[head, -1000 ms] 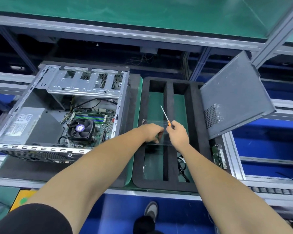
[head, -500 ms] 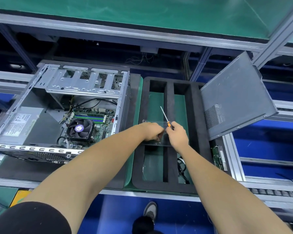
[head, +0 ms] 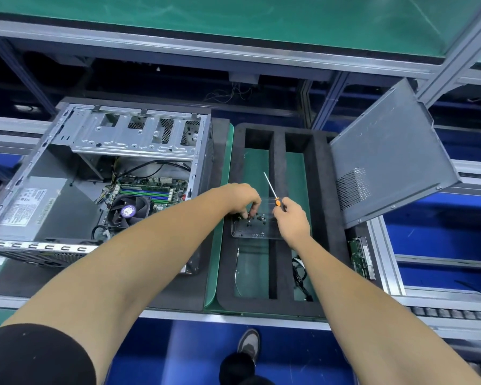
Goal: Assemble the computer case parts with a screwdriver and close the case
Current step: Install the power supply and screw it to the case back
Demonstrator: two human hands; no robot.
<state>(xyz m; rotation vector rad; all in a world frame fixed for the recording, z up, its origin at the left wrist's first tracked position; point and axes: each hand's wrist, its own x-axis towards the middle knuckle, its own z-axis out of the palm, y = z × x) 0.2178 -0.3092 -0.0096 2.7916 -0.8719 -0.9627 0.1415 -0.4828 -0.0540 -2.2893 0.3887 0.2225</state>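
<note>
left hand: fingertips curled down into clear box, pinching at small screws; which one, cannot tell
right hand: gripping screwdriver, shaft pointing up and away
box: on black foam tray
case: open, left of tray
side panel: tilted, at tray's right edge

You wear a black short sleeve on your left upper arm, both forearms are bare down to your left hand and right hand, and below them shows a grey shoe with a white sole under a dark trouser leg.
</note>
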